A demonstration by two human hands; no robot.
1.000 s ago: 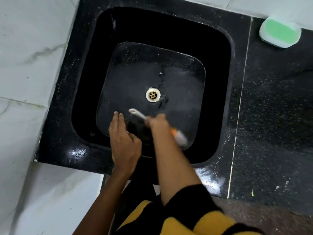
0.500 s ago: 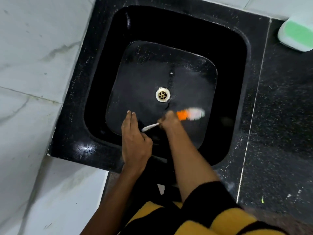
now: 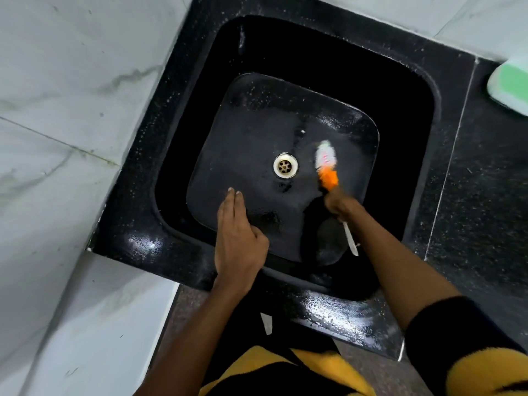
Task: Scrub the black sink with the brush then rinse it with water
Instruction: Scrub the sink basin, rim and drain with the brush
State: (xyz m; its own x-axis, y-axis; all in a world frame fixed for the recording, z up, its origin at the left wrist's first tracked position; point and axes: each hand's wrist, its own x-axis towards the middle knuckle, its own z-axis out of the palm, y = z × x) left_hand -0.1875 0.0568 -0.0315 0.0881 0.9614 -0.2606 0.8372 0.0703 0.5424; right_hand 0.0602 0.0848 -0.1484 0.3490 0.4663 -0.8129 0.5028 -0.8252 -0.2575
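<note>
The black sink (image 3: pixel 183 155) fills the middle of the view, its wet floor shining around a pale round drain (image 3: pixel 285 166). My right hand (image 3: pixel 340 202) grips a brush (image 3: pixel 326 167) with an orange and white head. The blurred head lies on the sink floor just right of the drain, and the thin white handle end sticks out behind my fist. My left hand (image 3: pixel 238 238) rests over the sink's near edge, fingers together and stretched into the basin, holding nothing.
A green and white soap dish or sponge holder (image 3: pixel 510 87) sits on the black speckled counter (image 3: pixel 485 195) at the far right. White marble tiles (image 3: pixel 71 95) border the sink on the left and behind. My yellow and black sleeve shows at the bottom.
The brush head has swung from pointing right, near the front of the basin, to pointing away beside the drain. My right hand moved right. The left hand stays on the near edge.
</note>
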